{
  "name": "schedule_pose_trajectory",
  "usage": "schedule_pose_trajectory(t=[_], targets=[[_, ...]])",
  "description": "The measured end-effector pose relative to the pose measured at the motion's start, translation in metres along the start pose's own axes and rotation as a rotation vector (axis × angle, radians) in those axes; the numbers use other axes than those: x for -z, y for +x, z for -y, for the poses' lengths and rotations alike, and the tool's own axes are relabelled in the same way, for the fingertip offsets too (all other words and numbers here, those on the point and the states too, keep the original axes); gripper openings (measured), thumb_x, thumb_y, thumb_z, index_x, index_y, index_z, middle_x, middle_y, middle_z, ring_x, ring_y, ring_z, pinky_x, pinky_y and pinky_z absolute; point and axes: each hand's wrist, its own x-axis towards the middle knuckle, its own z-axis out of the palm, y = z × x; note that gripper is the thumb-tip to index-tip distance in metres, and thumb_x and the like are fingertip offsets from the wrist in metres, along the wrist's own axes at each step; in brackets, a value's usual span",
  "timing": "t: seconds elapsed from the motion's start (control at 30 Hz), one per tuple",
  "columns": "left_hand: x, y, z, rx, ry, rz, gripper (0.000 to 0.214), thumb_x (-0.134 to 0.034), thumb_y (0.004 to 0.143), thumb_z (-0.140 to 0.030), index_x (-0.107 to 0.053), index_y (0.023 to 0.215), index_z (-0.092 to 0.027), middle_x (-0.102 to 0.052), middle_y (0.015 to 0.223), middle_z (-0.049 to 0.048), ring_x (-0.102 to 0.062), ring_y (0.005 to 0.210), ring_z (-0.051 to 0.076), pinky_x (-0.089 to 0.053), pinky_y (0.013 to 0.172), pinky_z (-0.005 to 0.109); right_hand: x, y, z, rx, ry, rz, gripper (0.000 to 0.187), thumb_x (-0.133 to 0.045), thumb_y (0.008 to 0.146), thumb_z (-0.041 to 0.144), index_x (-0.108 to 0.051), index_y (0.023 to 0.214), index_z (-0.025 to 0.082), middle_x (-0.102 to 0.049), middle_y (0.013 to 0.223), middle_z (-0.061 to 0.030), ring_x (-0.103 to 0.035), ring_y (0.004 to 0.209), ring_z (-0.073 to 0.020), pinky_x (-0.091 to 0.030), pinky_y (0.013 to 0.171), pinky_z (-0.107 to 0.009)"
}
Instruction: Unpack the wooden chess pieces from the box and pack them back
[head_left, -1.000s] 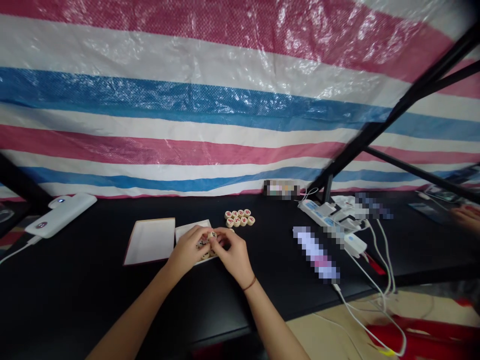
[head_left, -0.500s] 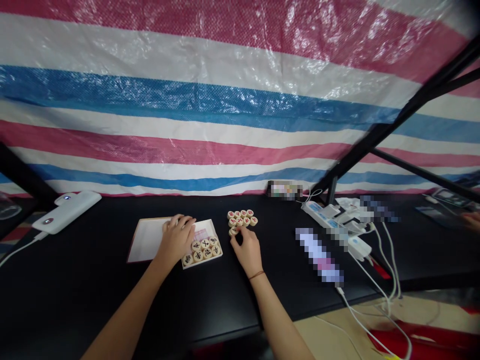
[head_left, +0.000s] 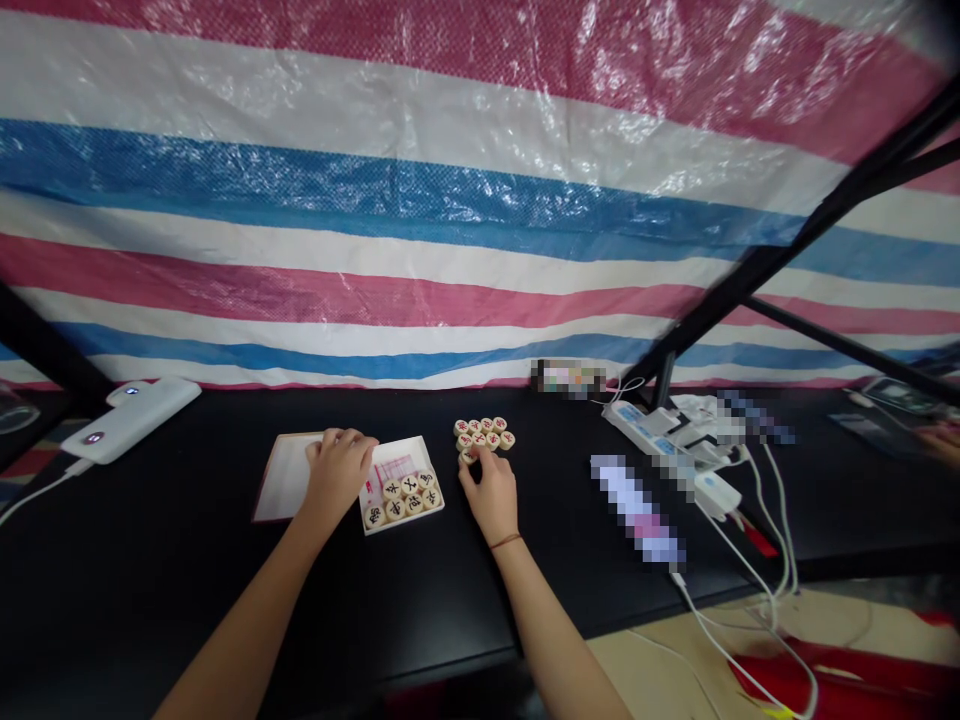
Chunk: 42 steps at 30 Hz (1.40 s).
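A small white box (head_left: 416, 450) lies on the black table (head_left: 187, 560) and holds several round wooden chess pieces (head_left: 405, 494) along its near side. My left hand (head_left: 337, 472) rests on the box's left edge with the fingers curled over it. Beside it on the left lies the flat white lid (head_left: 285, 478). A cluster of several red-marked pieces (head_left: 484, 434) sits on the table right of the box. My right hand (head_left: 489, 490) has its fingertips pinched on the nearest piece of that cluster.
A white power bank (head_left: 131, 418) with a cable lies at the far left. A power strip (head_left: 660, 435) with plugs and white cables trails off the table's right side. A striped tarp hangs behind, and black bars cross the upper right.
Both hands left the box's pieces. My right hand carried a piece to the cluster on the right. My left hand moved to the box's left edge.
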Motion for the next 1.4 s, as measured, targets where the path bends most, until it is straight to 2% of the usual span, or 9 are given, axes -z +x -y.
schedule_pose_trajectory(t=[0.17, 0.27, 0.37, 0.43, 0.5, 0.7, 0.87, 1.17, 1.4], targets=[[0.003, 0.002, -0.002, -0.022, -0.029, -0.076, 0.027, -0.046, 0.091, -0.026, -0.071, 0.099, -0.026, -0.068, 0.103, 0.0086, -0.048, 0.102, 0.029, -0.033, 0.078, 0.041, 0.003, -0.001, 0.003, 0.029, 0.065, -0.091, 0.014, -0.051, 0.084, 0.02, -0.058, 0.095, 0.017, -0.063, 0.093, -0.0076, -0.052, 0.085, -0.0209, -0.04, 0.079, -0.032], [0.007, -0.001, -0.007, -0.141, -0.047, -0.061, 0.029, -0.043, 0.093, -0.03, -0.07, 0.101, -0.024, -0.067, 0.103, 0.008, -0.05, 0.097, 0.027, -0.035, 0.078, 0.038, 0.011, -0.007, 0.015, 0.089, 0.137, -0.12, 0.017, -0.049, 0.088, 0.027, -0.058, 0.098, 0.017, -0.061, 0.09, -0.0076, -0.053, 0.084, -0.0202, -0.041, 0.079, -0.032], [0.01, -0.007, -0.014, -0.257, -0.031, 0.104, 0.035, -0.039, 0.094, -0.031, -0.071, 0.086, -0.021, -0.068, 0.092, 0.0066, -0.053, 0.088, 0.024, -0.035, 0.075, 0.036, 0.017, -0.015, 0.028, 0.207, 0.172, 0.092, 0.036, -0.057, 0.084, 0.042, -0.056, 0.109, 0.017, -0.059, 0.077, -0.003, -0.055, 0.072, -0.018, -0.042, 0.072, -0.03], [0.011, -0.011, -0.018, -0.273, -0.016, 0.174, 0.037, -0.038, 0.094, -0.031, -0.071, 0.08, -0.02, -0.069, 0.089, 0.0073, -0.054, 0.09, 0.024, -0.035, 0.075, 0.036, 0.017, -0.02, 0.033, 0.265, 0.142, 0.225, 0.057, -0.065, 0.075, 0.052, -0.052, 0.117, 0.016, -0.062, 0.079, -0.0033, -0.057, 0.072, -0.0193, -0.043, 0.07, -0.03], [0.011, -0.013, -0.02, -0.267, -0.011, 0.216, 0.037, -0.038, 0.094, -0.031, -0.071, 0.081, -0.02, -0.069, 0.091, 0.008, -0.054, 0.093, 0.025, -0.034, 0.076, 0.037, 0.016, -0.023, 0.035, 0.291, 0.118, 0.284, 0.064, -0.069, 0.071, 0.053, -0.05, 0.118, 0.015, -0.064, 0.086, -0.0058, -0.06, 0.077, -0.0216, -0.044, 0.072, -0.031], [0.01, -0.012, -0.015, -0.247, -0.029, 0.278, 0.035, -0.038, 0.093, -0.028, -0.069, 0.081, -0.019, -0.068, 0.093, 0.0077, -0.054, 0.096, 0.026, -0.034, 0.077, 0.037, 0.006, -0.027, 0.037, 0.247, 0.154, 0.308, 0.046, -0.07, 0.072, 0.048, -0.052, 0.102, 0.016, -0.06, 0.08, -0.0046, -0.058, 0.073, -0.0201, -0.046, 0.068, -0.03], [0.01, -0.012, -0.012, -0.24, -0.087, 0.28, 0.033, -0.039, 0.092, -0.03, -0.068, 0.08, -0.019, -0.068, 0.093, 0.0075, -0.054, 0.095, 0.025, -0.033, 0.078, 0.037, 0.005, -0.028, 0.041, 0.228, 0.146, 0.285, 0.043, -0.07, 0.071, 0.049, -0.051, 0.094, 0.018, -0.058, 0.077, -0.0035, -0.057, 0.07, -0.0198, -0.046, 0.066, -0.03], [0.014, -0.012, -0.01, -0.195, -0.207, 0.293, 0.025, -0.041, 0.088, -0.032, -0.063, 0.083, -0.02, -0.07, 0.086, 0.0047, -0.058, 0.088, 0.022, -0.032, 0.082, 0.037, 0.006, -0.024, 0.037, 0.219, 0.231, 0.301, 0.039, -0.072, 0.071, 0.042, -0.049, 0.092, 0.019, -0.056, 0.075, -0.0012, -0.056, 0.068, -0.0172, -0.044, 0.061, -0.025], [0.013, -0.012, -0.007, -0.195, -0.171, 0.342, 0.033, -0.039, 0.09, -0.032, -0.068, 0.08, -0.021, -0.069, 0.091, 0.0063, -0.057, 0.096, 0.024, -0.033, 0.083, 0.039, 0.008, -0.023, 0.038, 0.23, 0.228, 0.315, 0.041, -0.071, 0.072, 0.042, -0.051, 0.098, 0.018, -0.057, 0.076, -0.0016, -0.055, 0.069, -0.0175, -0.046, 0.063, -0.026]])
